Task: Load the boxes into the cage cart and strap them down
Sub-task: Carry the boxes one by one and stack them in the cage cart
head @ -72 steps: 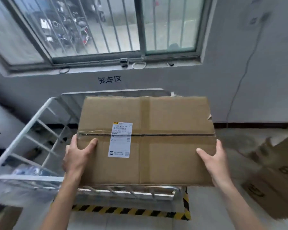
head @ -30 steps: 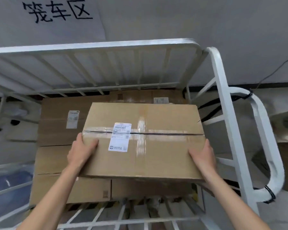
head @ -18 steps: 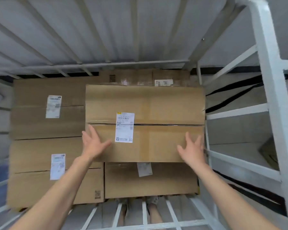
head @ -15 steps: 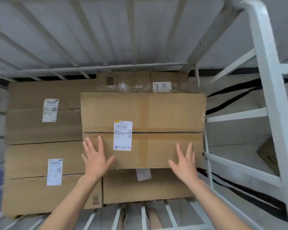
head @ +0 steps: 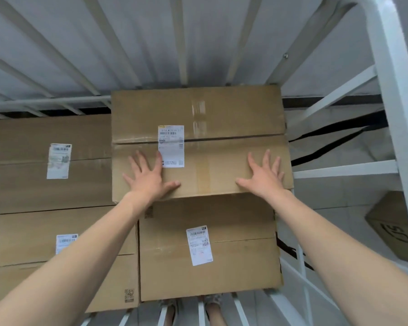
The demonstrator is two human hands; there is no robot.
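Left hand (head: pixel 149 180) lies flat, fingers spread, palm down on the near half of the top box (head: pixel 199 142); it grips nothing. Right hand (head: pixel 263 176) does the same near that box's right edge, fingers splayed, thumb pointing inward, nothing held. Top box: plain brown corrugated cardboard, rectangular, flaps meeting in a dark centre seam crossed by a strip of glossy clear tape; a white printed shipping label (head: pixel 171 145) straddles the seam just beside the left hand's fingertips. It sits at the rear right of the cage cart (head: pixel 386 95), raised above its neighbours, its near edge overhanging a lower box (head: pixel 209 248) of the same cardboard with its own white label. To the left, two more brown boxes (head: pixel 52 161) lie side by side at the lower level, each labelled. Cart frame: white painted metal tubing, round-cornered, with slanted bars across back and right side. Black straps (head: pixel 335 137) hang slack outside the right-side bars. Beyond the cart at right, another cardboard box (head: pixel 393 227) on the pale floor.
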